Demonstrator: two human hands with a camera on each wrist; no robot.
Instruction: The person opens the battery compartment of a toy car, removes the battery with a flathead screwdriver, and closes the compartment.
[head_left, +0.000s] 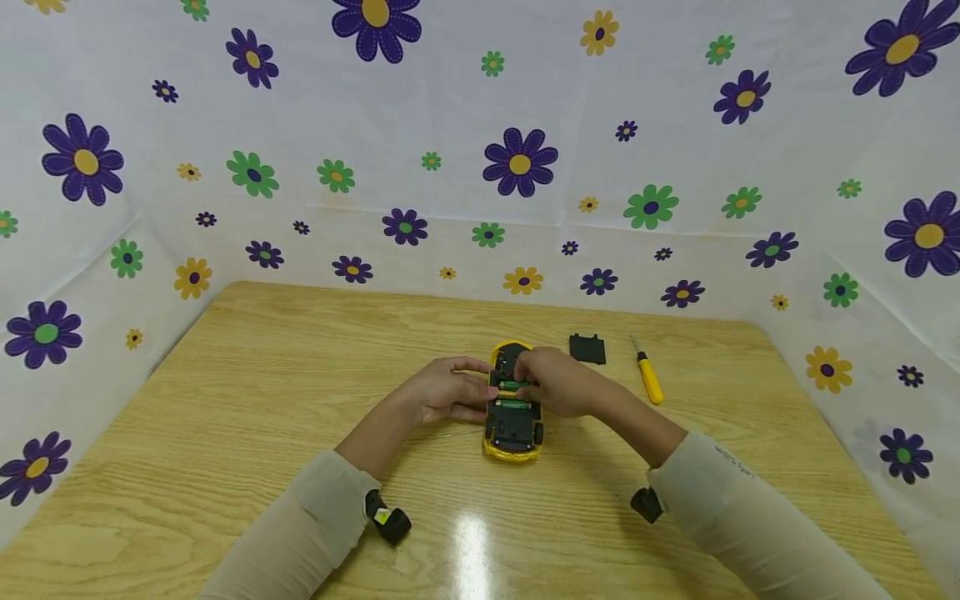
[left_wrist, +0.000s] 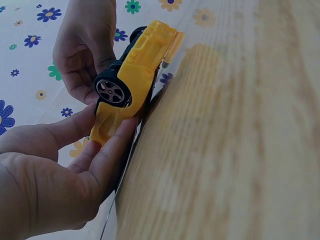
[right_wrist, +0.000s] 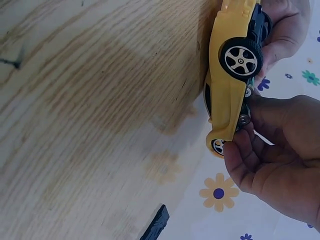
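black cover (head_left: 587, 349) and screwdriver (head_left: 649, 380) lie near the toy car (head_left: 514, 429) grasped by left hand (head_left: 447, 390) and right hand (head_left: 561, 385).

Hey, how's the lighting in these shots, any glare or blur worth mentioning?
Head view: bright glare on the table near the bottom edge, soft shadow below the right sleeve; left wrist view: the table looks soft at far right, and the yellow toy car reflects faintly in it; right wrist view: a flower from the patterned cloth reflects dimly too.
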